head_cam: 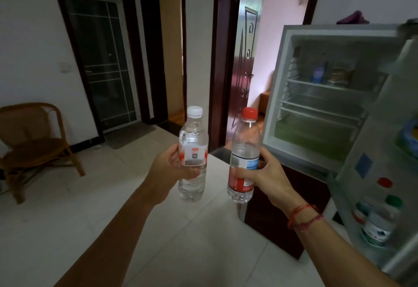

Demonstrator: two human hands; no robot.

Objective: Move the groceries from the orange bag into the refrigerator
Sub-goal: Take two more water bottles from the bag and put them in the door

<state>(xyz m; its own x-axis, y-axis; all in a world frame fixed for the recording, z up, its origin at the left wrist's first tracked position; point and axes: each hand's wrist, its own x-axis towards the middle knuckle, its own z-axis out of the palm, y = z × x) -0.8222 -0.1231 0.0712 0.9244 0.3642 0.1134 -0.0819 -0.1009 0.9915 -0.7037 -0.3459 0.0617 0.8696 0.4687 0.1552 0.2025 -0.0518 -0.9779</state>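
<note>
L hand grips white-cap bottle at label height, fingers wrapped round it, upright. R hand grips red-cap bottle round mid-body, slight tilt. Both bottles held up in the air side by side, apart, just left of fridge. Fridge upper door open; wire shelves w/ small blue bottle + brownish item beside it, blurred. Door rack holds two bottles. R wrist: red string bracelet. Rattan chair far left. Orange bag not in view.
</note>
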